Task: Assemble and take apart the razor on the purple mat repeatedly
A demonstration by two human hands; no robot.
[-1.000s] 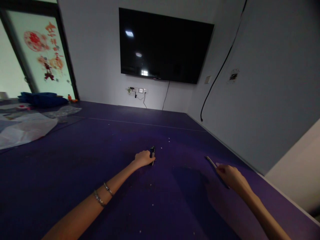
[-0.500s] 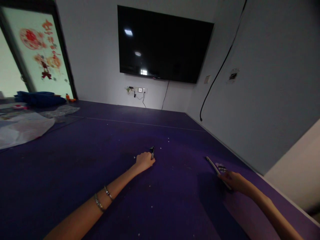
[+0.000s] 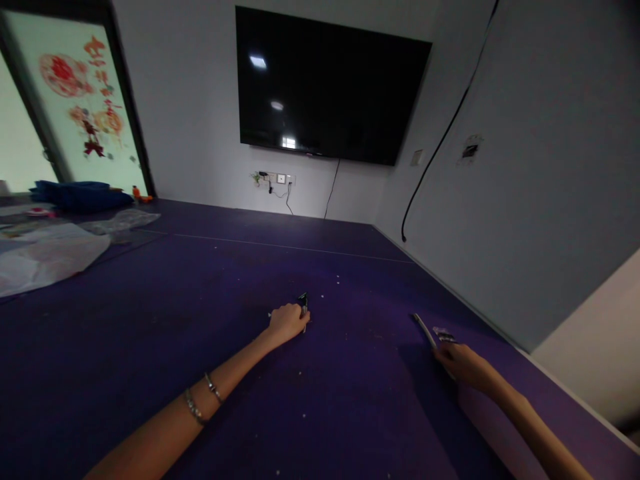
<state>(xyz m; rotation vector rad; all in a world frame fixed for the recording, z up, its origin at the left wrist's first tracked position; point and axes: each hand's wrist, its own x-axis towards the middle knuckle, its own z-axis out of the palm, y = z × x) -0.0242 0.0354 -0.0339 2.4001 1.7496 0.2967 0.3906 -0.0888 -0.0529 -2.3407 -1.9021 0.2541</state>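
Note:
My left hand (image 3: 289, 323) is closed around a small dark tool with a razor-like head (image 3: 303, 300), low over the purple surface (image 3: 345, 393). The tool's head pokes up past the thumb side, and its lower part is mostly hidden by the fingers. On the right, my right hand (image 3: 463, 365) grips a long, slim, pale stick (image 3: 424, 328) with fingers pressed together. Its far end points forward and to the left, while the near end is largely covered by the hand. Just beyond those fingers shows a small clear packet with dark marks (image 3: 444, 335).
White specks dot the purple surface. At far left lie a white plastic sheet (image 3: 55, 257), clear film (image 3: 123, 221) and dark blue cloth (image 3: 80, 195). A black cable (image 3: 440, 143) hangs down the right wall; a television (image 3: 330, 87) is mounted ahead.
My right hand has shifted slightly left along the pale stick and covers more of its near end. My left hand keeps its grip, nearly still.

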